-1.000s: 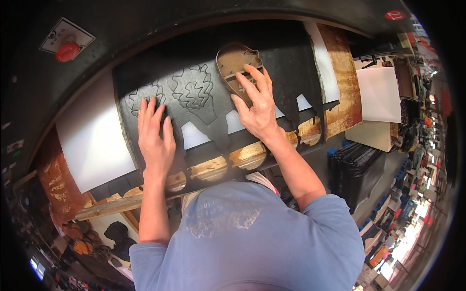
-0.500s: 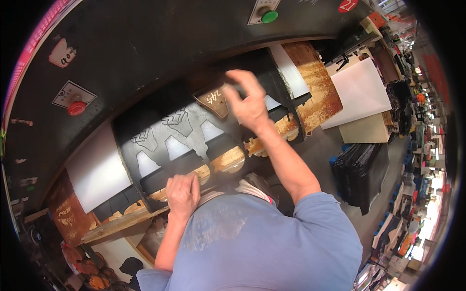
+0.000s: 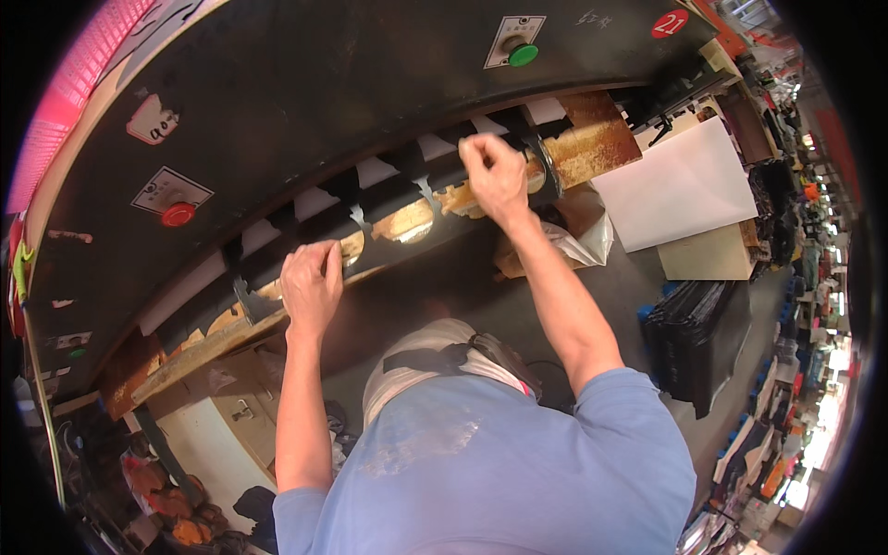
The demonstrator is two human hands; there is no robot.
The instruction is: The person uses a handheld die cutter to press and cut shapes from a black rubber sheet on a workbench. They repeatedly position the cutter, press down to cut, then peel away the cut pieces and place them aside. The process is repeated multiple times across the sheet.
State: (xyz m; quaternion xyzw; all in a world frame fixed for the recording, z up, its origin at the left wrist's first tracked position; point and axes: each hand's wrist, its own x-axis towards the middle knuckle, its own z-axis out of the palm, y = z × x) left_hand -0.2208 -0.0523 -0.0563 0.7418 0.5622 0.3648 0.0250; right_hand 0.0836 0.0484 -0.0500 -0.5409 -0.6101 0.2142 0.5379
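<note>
A black sheet (image 3: pixel 393 192) with shaped cut-outs lies on a worn wooden board (image 3: pixel 592 139) under a big dark machine. White material (image 3: pixel 435 146) shows through gaps in the sheet. My left hand (image 3: pixel 310 285) is closed at the sheet's front edge, thumb against curled fingers. Farther right, my right hand (image 3: pixel 499 180) is closed in a pinch over the sheet's front strip. Whatever either hand may hold is hidden behind the fingers. The machine's front covers the far part of the sheet.
A red button (image 3: pixel 178 215) and a green button (image 3: pixel 523 55) sit on the machine's dark face. At right, a white sheet (image 3: pixel 680 185) rests on a box (image 3: pixel 710 252), with a black stack (image 3: pixel 698 342) nearer me. A pink basket (image 3: pixel 74 102) stands at far left.
My right hand has gone from spread fingers beside a brown marked piece to a pinch; that piece is out of sight. My left hand has moved up and left. More of the sheet is hidden.
</note>
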